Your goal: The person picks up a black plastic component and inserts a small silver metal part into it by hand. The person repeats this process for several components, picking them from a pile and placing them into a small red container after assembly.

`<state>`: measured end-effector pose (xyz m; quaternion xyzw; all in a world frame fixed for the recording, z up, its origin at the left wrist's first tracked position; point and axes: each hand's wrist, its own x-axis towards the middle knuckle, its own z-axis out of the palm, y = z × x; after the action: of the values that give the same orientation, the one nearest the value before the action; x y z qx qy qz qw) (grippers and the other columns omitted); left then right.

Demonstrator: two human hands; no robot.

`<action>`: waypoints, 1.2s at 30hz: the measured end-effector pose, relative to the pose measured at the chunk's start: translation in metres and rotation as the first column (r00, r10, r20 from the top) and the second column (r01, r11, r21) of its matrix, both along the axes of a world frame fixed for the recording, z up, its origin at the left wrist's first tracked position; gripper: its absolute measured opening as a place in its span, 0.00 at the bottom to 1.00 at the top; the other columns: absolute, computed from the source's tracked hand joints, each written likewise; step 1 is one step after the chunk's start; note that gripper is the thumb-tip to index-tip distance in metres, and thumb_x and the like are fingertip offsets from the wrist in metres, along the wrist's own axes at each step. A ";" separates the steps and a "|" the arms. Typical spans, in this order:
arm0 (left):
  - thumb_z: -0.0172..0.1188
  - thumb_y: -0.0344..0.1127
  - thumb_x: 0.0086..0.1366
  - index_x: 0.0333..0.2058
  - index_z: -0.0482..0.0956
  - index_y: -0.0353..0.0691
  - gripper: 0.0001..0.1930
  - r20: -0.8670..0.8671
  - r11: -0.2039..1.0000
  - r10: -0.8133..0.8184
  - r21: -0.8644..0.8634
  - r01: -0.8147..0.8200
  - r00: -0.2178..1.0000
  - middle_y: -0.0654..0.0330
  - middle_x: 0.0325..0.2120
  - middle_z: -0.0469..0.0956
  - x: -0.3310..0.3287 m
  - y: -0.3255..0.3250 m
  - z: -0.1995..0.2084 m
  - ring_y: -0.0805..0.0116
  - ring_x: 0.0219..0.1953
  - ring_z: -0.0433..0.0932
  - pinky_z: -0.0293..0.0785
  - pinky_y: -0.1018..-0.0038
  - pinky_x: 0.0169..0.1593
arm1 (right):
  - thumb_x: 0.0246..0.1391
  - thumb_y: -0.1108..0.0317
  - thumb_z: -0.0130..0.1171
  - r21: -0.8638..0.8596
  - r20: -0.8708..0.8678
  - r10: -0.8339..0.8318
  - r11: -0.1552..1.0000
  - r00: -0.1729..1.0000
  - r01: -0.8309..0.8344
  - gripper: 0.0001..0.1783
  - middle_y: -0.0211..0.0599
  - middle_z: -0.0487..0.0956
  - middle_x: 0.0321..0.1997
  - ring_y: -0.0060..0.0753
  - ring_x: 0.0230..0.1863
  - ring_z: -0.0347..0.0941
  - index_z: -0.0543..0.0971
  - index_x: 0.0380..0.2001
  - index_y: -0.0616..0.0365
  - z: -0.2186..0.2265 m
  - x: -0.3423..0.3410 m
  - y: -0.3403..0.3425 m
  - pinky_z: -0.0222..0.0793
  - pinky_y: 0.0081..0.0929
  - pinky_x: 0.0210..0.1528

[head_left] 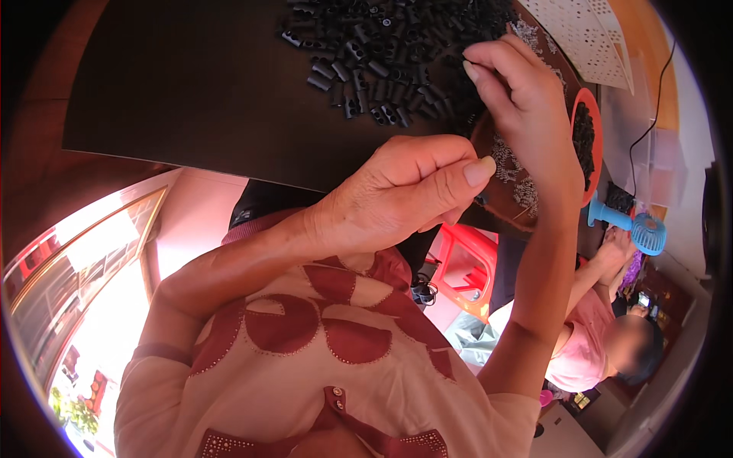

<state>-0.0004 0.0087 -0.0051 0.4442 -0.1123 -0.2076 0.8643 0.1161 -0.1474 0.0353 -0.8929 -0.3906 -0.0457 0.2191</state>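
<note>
The left hand (408, 187) curls inward; I cannot tell its grip. The right hand (527, 95) has fingers narrowed, hold unclear, beside black tubes (370, 72) heaped far across the table (183, 91), probably for easy reach.

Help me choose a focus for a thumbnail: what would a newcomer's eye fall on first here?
The heap of small black tubes on the dark table, at the top, likely draws the eye first. Next come the left hand, curled mid-picture, and the right hand, at the heap's right side. A bright blue fan stands out at the far right.
</note>
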 end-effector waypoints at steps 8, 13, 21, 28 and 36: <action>0.48 0.43 0.70 0.31 0.71 0.34 0.16 -0.048 0.999 -0.047 0.004 0.047 0.998 0.65 0.18 0.66 0.003 0.001 0.003 0.82 0.19 0.60 0.57 0.83 0.22 | 0.49 0.77 0.56 -0.106 -0.026 0.048 0.993 0.999 -0.050 0.10 0.36 0.69 0.29 0.32 0.31 0.71 0.75 0.37 0.59 0.003 0.013 0.005 0.65 0.23 0.33; 0.48 0.41 0.70 0.31 0.72 0.33 0.16 -0.072 0.998 -0.061 -0.038 0.058 0.996 0.66 0.17 0.64 0.003 0.002 0.002 0.81 0.19 0.59 0.57 0.83 0.22 | 0.50 0.76 0.56 -0.139 -0.036 0.075 0.987 0.997 -0.080 0.09 0.37 0.72 0.31 0.37 0.32 0.71 0.76 0.36 0.60 0.019 0.004 0.030 0.67 0.28 0.34; 0.48 0.42 0.70 0.32 0.71 0.33 0.16 -0.089 0.996 -0.078 -0.054 0.073 0.993 0.66 0.17 0.65 -0.002 0.008 0.004 0.81 0.19 0.60 0.57 0.82 0.23 | 0.49 0.75 0.56 -0.170 0.075 0.064 0.984 0.995 -0.051 0.07 0.43 0.72 0.31 0.50 0.32 0.71 0.76 0.34 0.61 0.011 0.014 0.029 0.68 0.38 0.33; 0.48 0.42 0.70 0.32 0.72 0.33 0.16 -0.074 0.997 -0.063 -0.045 0.060 0.995 0.65 0.17 0.66 -0.005 0.011 0.003 0.81 0.19 0.60 0.58 0.82 0.23 | 0.49 0.74 0.56 -0.206 0.068 0.083 0.976 0.994 -0.067 0.05 0.42 0.70 0.30 0.48 0.30 0.71 0.75 0.32 0.60 0.027 -0.003 0.041 0.68 0.38 0.31; 0.47 0.42 0.70 0.31 0.71 0.33 0.16 -0.089 0.997 -0.063 -0.047 0.059 0.994 0.65 0.17 0.67 -0.003 0.010 0.003 0.81 0.19 0.60 0.56 0.83 0.22 | 0.49 0.73 0.56 -0.309 0.104 0.099 0.949 0.990 -0.062 0.05 0.42 0.69 0.28 0.50 0.27 0.71 0.71 0.31 0.59 0.023 0.000 0.041 0.69 0.40 0.29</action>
<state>-0.0039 0.0190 -0.0019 0.4116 -0.0912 -0.2511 0.8713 0.1160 -0.1067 0.0579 -0.8951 -0.4413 -0.0285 0.0569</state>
